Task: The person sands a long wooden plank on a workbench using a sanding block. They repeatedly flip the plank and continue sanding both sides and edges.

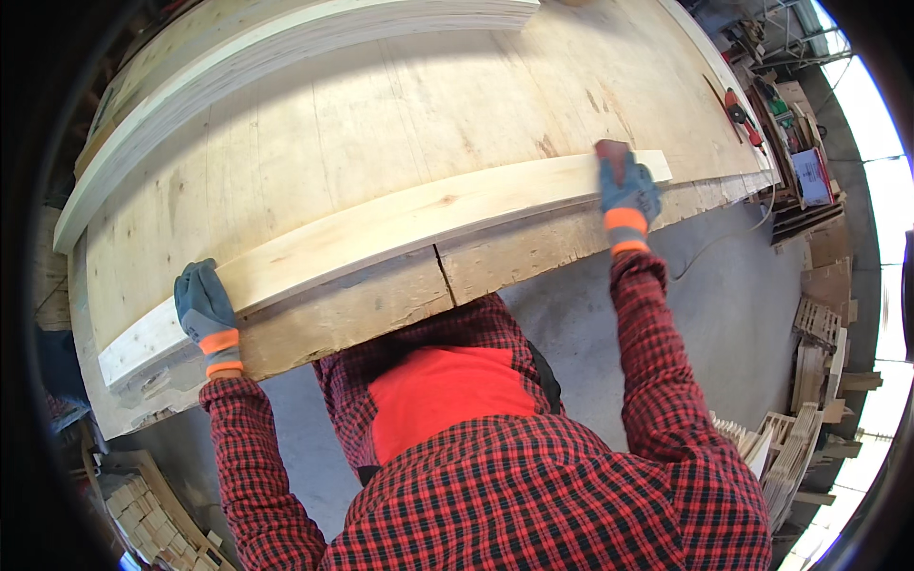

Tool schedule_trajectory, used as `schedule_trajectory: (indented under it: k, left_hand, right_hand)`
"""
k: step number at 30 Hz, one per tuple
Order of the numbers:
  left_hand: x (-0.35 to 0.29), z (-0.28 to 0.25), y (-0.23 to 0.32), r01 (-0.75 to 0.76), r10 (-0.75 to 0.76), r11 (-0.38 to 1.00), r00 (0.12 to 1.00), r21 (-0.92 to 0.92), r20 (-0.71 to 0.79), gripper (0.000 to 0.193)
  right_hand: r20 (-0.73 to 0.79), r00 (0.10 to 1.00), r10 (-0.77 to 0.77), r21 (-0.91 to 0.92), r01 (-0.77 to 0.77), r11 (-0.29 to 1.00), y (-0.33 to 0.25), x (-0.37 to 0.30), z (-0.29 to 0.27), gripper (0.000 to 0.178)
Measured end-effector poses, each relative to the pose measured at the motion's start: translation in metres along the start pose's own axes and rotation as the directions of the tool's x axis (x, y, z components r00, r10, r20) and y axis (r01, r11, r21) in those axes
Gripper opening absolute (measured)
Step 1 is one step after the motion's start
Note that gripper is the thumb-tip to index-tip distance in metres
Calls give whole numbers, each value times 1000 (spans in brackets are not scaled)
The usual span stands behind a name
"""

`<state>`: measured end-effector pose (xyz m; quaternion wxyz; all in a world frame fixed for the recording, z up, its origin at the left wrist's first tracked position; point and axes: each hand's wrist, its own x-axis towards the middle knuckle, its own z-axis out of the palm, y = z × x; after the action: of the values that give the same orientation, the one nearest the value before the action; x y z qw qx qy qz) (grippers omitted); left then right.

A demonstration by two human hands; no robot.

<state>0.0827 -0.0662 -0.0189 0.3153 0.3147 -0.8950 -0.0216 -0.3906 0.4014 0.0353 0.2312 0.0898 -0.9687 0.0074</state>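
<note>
A long pale wooden plank (428, 203) lies along the near edge of the plywood worktable (381, 105), and the picture bends it into an arc. Near its left end, my gloved left hand (205, 305) grips the plank, with the fingers over its top. My gloved right hand (628, 195) is at the plank's right end, closed round a reddish-brown sanding block (614, 150) that rests on the wood. Hand and block are slightly blurred. Both gloves are blue-grey with orange cuffs.
A stack of long pale boards (286, 52) lies across the table's far left. On the right edge is a red and black tool (743, 119). A cord (728, 246) hangs off that side. Wood pieces (152, 519) are piled at lower left, with more timber (795, 457) at right.
</note>
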Motion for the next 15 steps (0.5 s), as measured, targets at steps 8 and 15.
schedule_trajectory:
  k: [8, 15]
  left_hand:
    - [2, -1, 1, 66, -66, 997, 998, -40, 12, 26]
    - [1, -1, 0, 28, -28, 1000, 1000, 6, 13, 29]
  right_hand:
    - [-264, 676, -688, 578, 682, 448, -203, -161, -78, 67]
    - [-49, 896, -442, 400, 423, 813, -57, -59, -16, 55]
